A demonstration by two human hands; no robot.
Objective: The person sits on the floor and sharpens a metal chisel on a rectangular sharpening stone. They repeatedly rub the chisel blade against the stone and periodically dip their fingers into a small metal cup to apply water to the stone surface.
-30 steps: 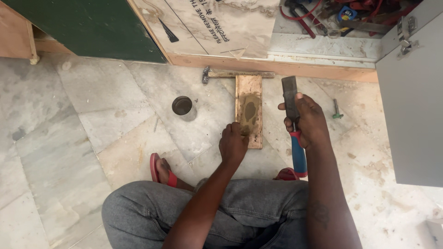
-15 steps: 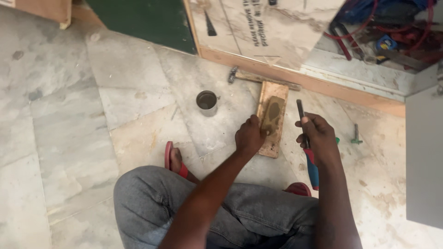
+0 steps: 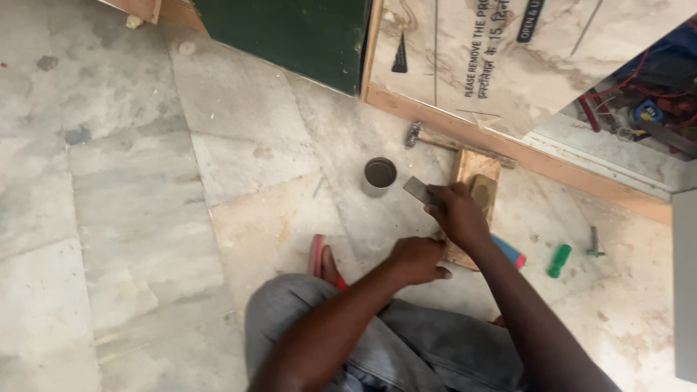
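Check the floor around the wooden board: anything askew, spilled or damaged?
Nothing spilled or broken. The small tin cup stands upright. A hammer lies against the baseboard and a green-handled screwdriver lies loose on the marble floor, ordinary work clutter.

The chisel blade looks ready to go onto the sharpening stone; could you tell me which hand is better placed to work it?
Probably the right hand: it grips the chisel over the stone. The left hand rests at the wooden block's near end.

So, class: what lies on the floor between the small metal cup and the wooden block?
In the head view, the flat tool blade held in the right hand lies between the metal cup and the wooden block.
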